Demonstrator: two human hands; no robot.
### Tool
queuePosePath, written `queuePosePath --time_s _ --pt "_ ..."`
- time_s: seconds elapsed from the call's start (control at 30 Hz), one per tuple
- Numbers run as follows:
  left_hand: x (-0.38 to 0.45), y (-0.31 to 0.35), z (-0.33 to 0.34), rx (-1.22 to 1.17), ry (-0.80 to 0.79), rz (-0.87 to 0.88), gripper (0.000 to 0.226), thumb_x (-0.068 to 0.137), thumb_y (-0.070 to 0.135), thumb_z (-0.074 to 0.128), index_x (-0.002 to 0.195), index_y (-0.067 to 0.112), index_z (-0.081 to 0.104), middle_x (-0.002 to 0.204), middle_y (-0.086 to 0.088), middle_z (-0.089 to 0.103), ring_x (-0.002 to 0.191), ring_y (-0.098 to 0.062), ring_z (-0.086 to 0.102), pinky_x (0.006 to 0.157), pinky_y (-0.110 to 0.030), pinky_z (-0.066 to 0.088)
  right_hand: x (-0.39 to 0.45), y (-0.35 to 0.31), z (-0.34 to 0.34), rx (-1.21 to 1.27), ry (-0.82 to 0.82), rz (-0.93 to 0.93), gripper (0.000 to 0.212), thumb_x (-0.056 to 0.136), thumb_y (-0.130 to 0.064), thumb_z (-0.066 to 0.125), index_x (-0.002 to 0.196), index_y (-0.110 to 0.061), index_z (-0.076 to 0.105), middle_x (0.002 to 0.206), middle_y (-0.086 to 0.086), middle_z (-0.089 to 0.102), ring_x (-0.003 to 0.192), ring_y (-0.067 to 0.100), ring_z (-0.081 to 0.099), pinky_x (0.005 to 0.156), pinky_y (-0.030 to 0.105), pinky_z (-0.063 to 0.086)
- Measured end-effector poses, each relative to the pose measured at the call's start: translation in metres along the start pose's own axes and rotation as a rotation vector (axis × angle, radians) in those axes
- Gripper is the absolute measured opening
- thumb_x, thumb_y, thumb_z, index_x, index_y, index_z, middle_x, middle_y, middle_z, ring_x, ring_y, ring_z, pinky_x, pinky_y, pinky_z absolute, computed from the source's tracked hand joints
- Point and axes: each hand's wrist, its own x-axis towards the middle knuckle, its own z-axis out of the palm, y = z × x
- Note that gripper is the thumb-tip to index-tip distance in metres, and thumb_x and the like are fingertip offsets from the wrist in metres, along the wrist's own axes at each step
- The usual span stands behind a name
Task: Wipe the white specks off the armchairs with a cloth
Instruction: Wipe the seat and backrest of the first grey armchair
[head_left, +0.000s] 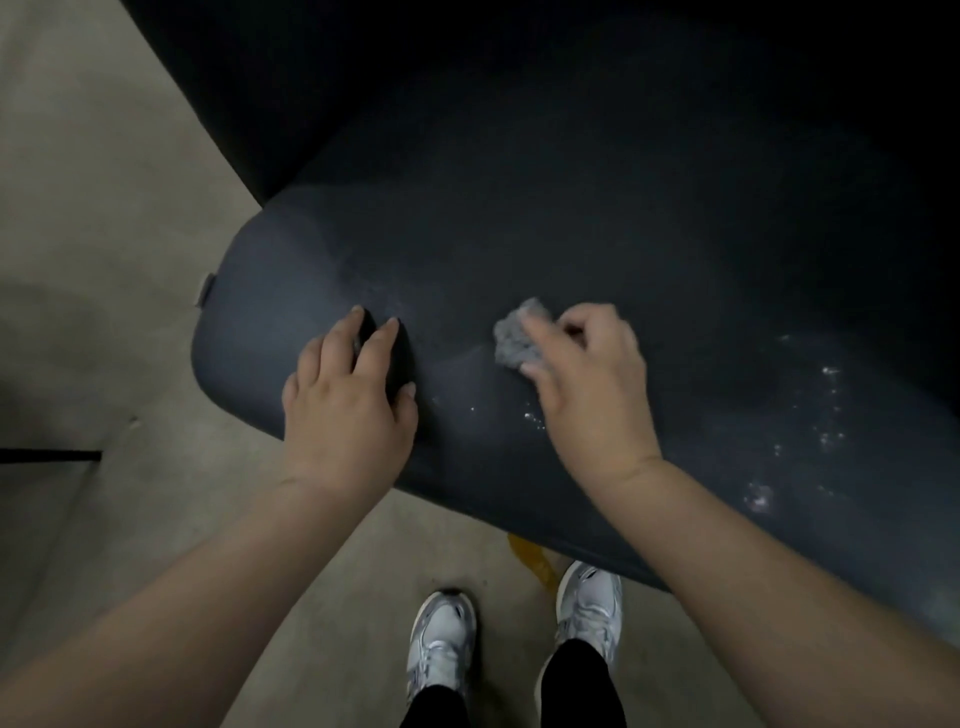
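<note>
We log the white specks: scattered over the lower right of the dark armchair seat, a few just beside the right hand. That hand pinches a crumpled grey cloth at frame centre, pressed to the seat. The left hand rests with fingers spread on the seat's left part, which looks clean. We judge the wiping partly done; the right cluster remains.
</note>
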Motion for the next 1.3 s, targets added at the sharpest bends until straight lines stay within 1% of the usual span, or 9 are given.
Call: queuePosePath --time_s 0.13,0.33,0.53,0.67,0.77,0.87,1.0,1.2,1.3 --pt "-0.009 -0.016 0.001 0.022 -0.016 0.019 0.064 0.086 0.034 0.061 0.145 0.024 0.039 0.155 -0.007 0.029 0.136 -0.034 0.028 0.108 -0.054 0.03 -0.037 0.022 -0.013 -0.037 -0.071 -0.138 0.049 0.073 -0.003 0.075 0.119 -0.017 0.066 0.101 0.016 0.055 0.084 0.035 0.052 0.071 0.047 0.051" --pt "-0.014 -0.033 -0.002 0.038 -0.048 0.05 0.07 0.086 0.041 0.06 0.149 0.03 0.031 0.159 -0.005 0.019 0.142 -0.032 0.02 0.115 -0.052 0.024 0.015 -0.006 0.011 0.026 0.055 0.079 0.044 0.082 -0.01 0.069 0.125 -0.016 0.062 0.108 0.016 0.049 0.096 0.033 0.047 0.083 0.047 0.047" --pt "-0.016 -0.047 -0.006 0.04 -0.077 0.026 0.083 0.08 0.053 0.063 0.15 0.034 0.023 0.16 -0.004 0.014 0.144 -0.031 0.014 0.117 -0.049 0.021 -0.027 -0.029 0.019 0.034 -0.103 -0.172 0.046 0.075 -0.004 0.074 0.117 -0.021 0.068 0.103 0.014 0.056 0.087 0.034 0.052 0.073 0.045 0.049" --pt "-0.02 -0.055 -0.006 0.027 -0.059 0.018 0.089 0.076 0.057 0.066 0.15 0.035 0.023 0.16 -0.004 0.014 0.143 -0.03 0.015 0.116 -0.048 0.024 -0.028 -0.014 0.005 0.019 0.016 0.0 0.045 0.08 -0.003 0.069 0.122 -0.019 0.065 0.106 0.017 0.051 0.093 0.035 0.05 0.077 0.051 0.048" --pt "-0.021 -0.056 -0.004 0.019 -0.073 0.028 0.092 0.075 0.061 0.063 0.152 0.033 0.019 0.161 -0.004 0.01 0.144 -0.029 0.01 0.117 -0.046 0.021 0.005 -0.039 0.023 0.016 0.025 0.047 0.042 0.084 -0.011 0.066 0.124 -0.021 0.063 0.11 0.013 0.048 0.098 0.031 0.046 0.082 0.047 0.045" --pt "-0.021 -0.055 -0.003 0.002 -0.078 0.024 0.094 0.075 0.062 0.063 0.152 0.031 0.02 0.161 -0.005 0.009 0.145 -0.03 0.01 0.117 -0.047 0.02 -0.009 -0.064 0.036 0.001 -0.063 -0.086 0.041 0.081 -0.011 0.067 0.119 -0.026 0.065 0.109 0.01 0.052 0.094 0.031 0.047 0.076 0.04 0.043" --pt "-0.023 -0.052 -0.003 0.002 -0.084 0.013 0.093 0.077 0.061 0.062 0.153 0.031 0.017 0.162 -0.004 0.006 0.146 -0.028 0.007 0.118 -0.044 0.015 -0.052 -0.028 0.013 -0.022 -0.079 -0.205 0.04 0.076 -0.002 0.07 0.112 -0.02 0.071 0.101 0.016 0.058 0.084 0.037 0.054 0.069 0.043 0.048" --pt "-0.026 -0.026 0.002 -0.013 -0.072 0.024 0.089 0.08 0.061 0.06 0.152 0.03 0.018 0.161 -0.003 0.007 0.146 -0.027 0.007 0.118 -0.045 0.014 -0.015 -0.001 0.003 -0.038 0.08 0.05 0.043 0.079 -0.006 0.07 0.119 -0.022 0.066 0.105 0.016 0.05 0.09 0.034 0.048 0.077 0.047 0.048" --pt "-0.024 -0.007 0.006 -0.021 -0.064 0.037 0.088 0.08 0.061 0.059 0.152 0.032 0.018 0.161 -0.001 0.007 0.146 -0.025 0.006 0.117 -0.045 0.015 -0.049 -0.002 0.005 -0.068 0.038 -0.09 0.045 0.075 -0.003 0.073 0.115 -0.021 0.069 0.103 0.016 0.054 0.085 0.034 0.05 0.071 0.045 0.048"
